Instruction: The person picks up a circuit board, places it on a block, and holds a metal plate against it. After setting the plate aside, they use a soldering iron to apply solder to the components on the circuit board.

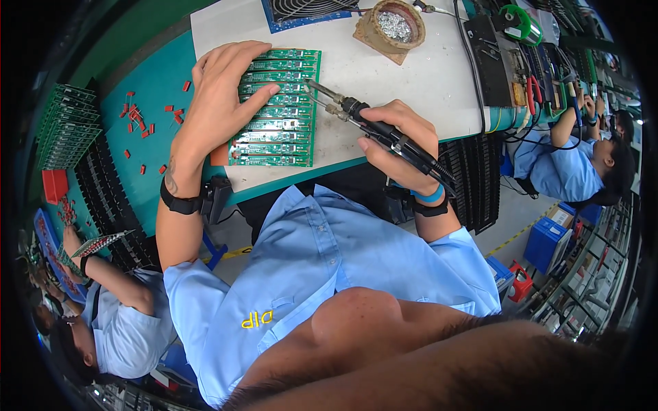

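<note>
A green circuit board panel (281, 127), divided into several narrow strips with small parts on them, lies on the white work surface in front of me. My left hand (223, 96) rests over its left side, fingers stretched toward the far edge and thumb spread across the strips. In my right hand (406, 140) is a black soldering iron (377, 127) with a thin feed tube alongside its metal shaft. Its tip meets or hovers just over the panel's right edge; contact cannot be made out. Something orange (219, 155) peeks out under the panel's near left corner.
Small red components (137, 118) lie scattered on the green mat at left, near stacked green boards (68, 127) and a red bin (55, 186). A round pot (394, 27) of silvery metal stands at the back. Red-handled pliers (531, 94) are at right. Co-workers sit on both sides.
</note>
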`<state>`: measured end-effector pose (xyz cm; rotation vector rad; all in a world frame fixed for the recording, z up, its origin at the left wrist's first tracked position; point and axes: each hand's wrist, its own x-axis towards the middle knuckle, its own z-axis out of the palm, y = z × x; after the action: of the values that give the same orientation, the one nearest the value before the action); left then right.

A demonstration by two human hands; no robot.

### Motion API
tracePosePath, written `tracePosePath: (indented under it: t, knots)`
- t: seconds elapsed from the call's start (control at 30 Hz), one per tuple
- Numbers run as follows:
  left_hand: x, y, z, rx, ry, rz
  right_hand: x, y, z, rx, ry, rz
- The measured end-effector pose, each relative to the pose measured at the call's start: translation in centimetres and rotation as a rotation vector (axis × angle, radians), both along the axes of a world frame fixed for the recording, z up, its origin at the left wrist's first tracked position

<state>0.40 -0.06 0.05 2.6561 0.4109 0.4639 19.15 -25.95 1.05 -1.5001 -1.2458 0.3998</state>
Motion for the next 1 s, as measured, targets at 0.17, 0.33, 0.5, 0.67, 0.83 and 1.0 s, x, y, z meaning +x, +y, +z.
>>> tracePosePath:
  t: [0.17, 0.33, 0.5, 0.67, 0.83, 1.0]
  knots:
    - [0.0, -0.1, 0.0, -0.003, 0.001, 0.007, 0.6, 0.0, -0.5, -0.030, -0.058, 0.075]
    - [0.0, -0.1, -0.1, -0.006, 0.003, 0.005, 0.5, 0.2, -0.5, -0.045, -0.060, 0.068]
    - [0.0, -0.1, 0.0, -0.018, 0.006, 0.010, 0.6, 0.3, -0.4, -0.057, -0.067, 0.075]
    - [0.0, -0.1, -0.1, -0.008, 0.006, 0.009, 0.6, 0.3, -0.4, -0.051, -0.054, 0.080]
    - [0.1, 0.0, -0.1, -0.030, 0.007, -0.002, 0.7, 0.1, -0.2, -0.036, -0.070, 0.061]
    - [-0.2, 0.0, -0.3, -0.039, 0.014, -0.007, 2.0, -1.1, -1.2, -0.003, -0.011, -0.150]
